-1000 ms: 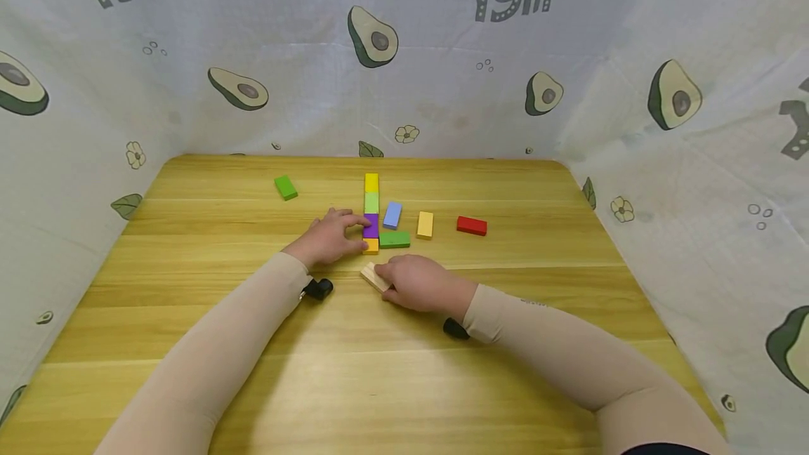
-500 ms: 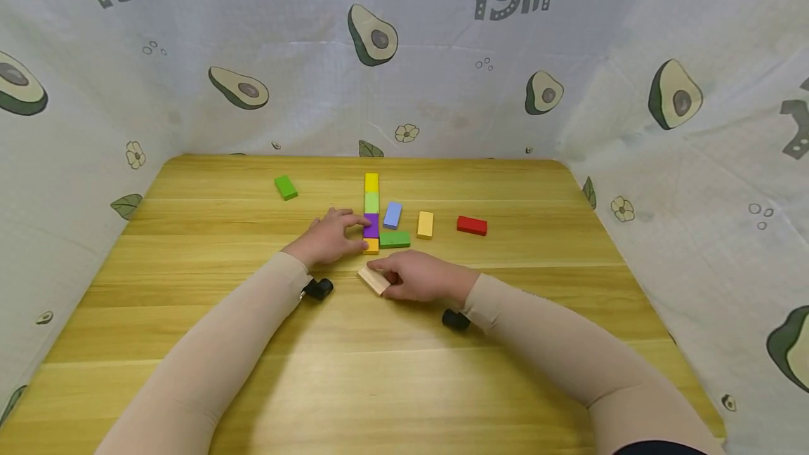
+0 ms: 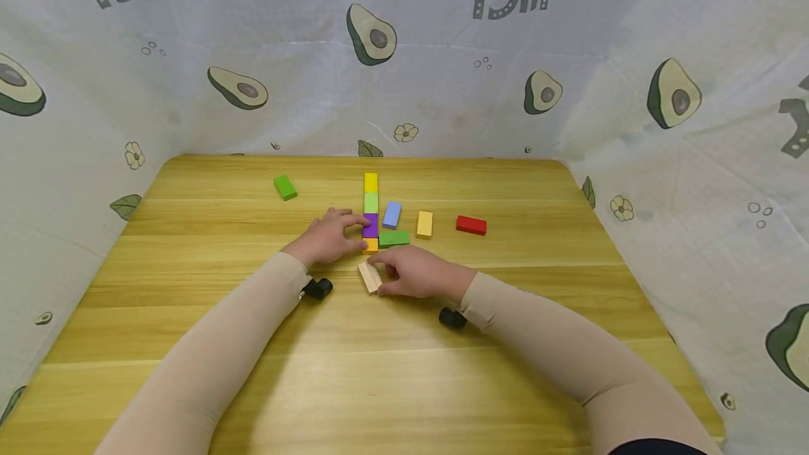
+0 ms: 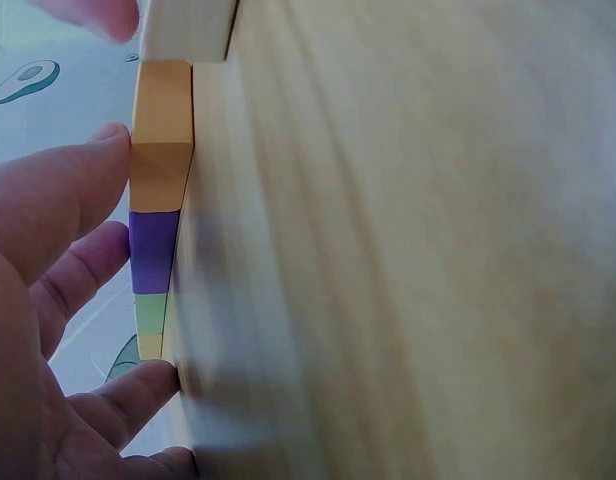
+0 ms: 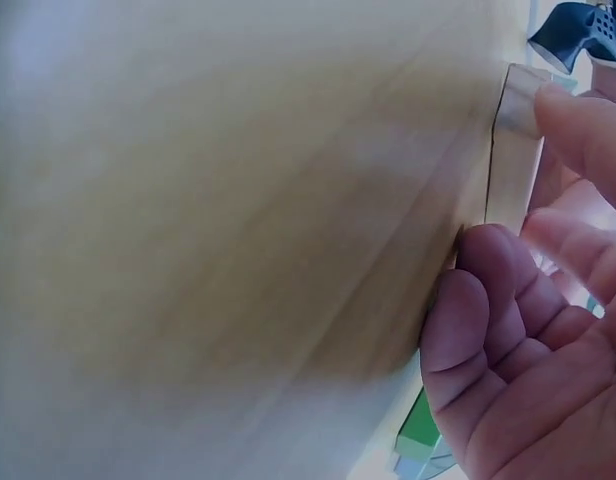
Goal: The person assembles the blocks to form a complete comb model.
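A straight row of blocks runs away from me in the head view: orange [image 3: 371,247], purple [image 3: 371,227], light green [image 3: 371,202] and yellow [image 3: 371,182]. At its left side my left hand [image 3: 325,239] has its thumb on the orange block and a finger on the purple one. My right hand [image 3: 420,272] pinches a plain wooden block [image 3: 369,278] between thumb and fingertips, just in front of the row's near end. That wooden block lies slightly slanted. In the right wrist view, the thumb rests at one end of the wooden block [image 5: 513,165], fingers at the other.
A green block [image 3: 395,239] lies crosswise beside the row's right side. Farther right are a blue block [image 3: 392,215], a pale yellow block [image 3: 425,225] and a red block [image 3: 471,225]. Another green block [image 3: 286,187] lies at back left on the wooden table [image 3: 379,385].
My right hand has turned the wooden block from a strong slant to nearly in line with the row, its grip shifting to the block's ends. The left hand has stayed put.
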Available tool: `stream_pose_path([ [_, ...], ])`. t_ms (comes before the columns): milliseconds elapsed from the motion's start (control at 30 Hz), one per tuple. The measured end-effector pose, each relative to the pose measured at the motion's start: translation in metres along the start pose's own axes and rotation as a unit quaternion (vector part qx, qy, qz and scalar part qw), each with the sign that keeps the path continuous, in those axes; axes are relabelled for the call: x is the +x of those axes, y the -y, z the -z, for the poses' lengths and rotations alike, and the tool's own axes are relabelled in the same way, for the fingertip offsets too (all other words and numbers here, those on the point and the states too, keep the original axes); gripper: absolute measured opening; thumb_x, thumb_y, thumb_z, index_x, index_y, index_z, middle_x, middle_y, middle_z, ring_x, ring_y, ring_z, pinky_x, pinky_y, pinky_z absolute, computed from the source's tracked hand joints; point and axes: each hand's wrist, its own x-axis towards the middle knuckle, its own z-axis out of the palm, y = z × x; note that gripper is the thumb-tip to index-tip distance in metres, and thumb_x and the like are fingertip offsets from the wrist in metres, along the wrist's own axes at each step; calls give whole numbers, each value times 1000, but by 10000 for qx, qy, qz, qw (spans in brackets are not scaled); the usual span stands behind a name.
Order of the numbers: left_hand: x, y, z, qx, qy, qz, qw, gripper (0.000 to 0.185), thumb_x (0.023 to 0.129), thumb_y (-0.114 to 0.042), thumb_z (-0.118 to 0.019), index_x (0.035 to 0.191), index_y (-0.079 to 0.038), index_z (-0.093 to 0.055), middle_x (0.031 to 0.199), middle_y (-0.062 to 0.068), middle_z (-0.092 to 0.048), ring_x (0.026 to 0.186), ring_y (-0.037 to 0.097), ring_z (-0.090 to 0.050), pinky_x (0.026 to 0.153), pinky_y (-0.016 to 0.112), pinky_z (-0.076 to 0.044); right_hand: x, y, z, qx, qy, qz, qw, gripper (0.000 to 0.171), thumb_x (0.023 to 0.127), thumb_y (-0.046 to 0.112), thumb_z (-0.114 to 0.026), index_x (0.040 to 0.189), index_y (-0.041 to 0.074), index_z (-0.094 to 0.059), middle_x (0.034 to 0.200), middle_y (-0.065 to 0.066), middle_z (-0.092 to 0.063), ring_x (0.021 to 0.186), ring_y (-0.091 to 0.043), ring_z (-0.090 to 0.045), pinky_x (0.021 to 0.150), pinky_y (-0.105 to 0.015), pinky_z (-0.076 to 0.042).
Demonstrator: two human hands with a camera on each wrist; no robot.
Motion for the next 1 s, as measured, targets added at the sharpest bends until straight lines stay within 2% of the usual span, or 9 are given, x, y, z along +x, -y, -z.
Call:
stream_pose_path([
  [200, 3, -3, 8, 50, -185, -15, 9998, 49, 84, -50, -62, 129, -36, -51, 151, 8, -28, 142, 37, -11, 109, 65, -4, 4, -3, 10, -3, -93, 80, 9999, 52, 84, 39, -67, 130, 19, -54, 77, 6, -54, 69, -7, -48, 60, -21, -42],
  [367, 1, -3, 1, 29, -211, 12, 9998, 47, 84, -51, -61, 128, -38, -51, 151, 6, -29, 142, 37, -9, 109, 65, -5, 0, -3, 6, 12, -183, 85, 9998, 51, 84, 40, -66, 127, 15, -56, 73, 8, -55, 64, -5, -48, 58, -20, -42],
  [633, -3, -1, -14, -33, -227, 55, 9997, 47, 83, -50, -62, 127, -38, -52, 150, 7, -30, 142, 40, -9, 109, 64, -5, -6, -4, -7, -96, -113, 29, 9999, 49, 87, 35, -63, 130, 15, -53, 75, 11, -56, 64, -3, -49, 59, -18, -43],
  [1000, -4, -6, -8, -25, -213, 53, 9998, 46, 84, -49, -62, 127, -36, -52, 150, 8, -30, 141, 42, -8, 108, 65, -5, -5, -2, 0, -25, -188, -235, 9995, 51, 86, 37, -64, 130, 14, -53, 71, 10, -57, 60, -3, -49, 55, -19, -43],
])
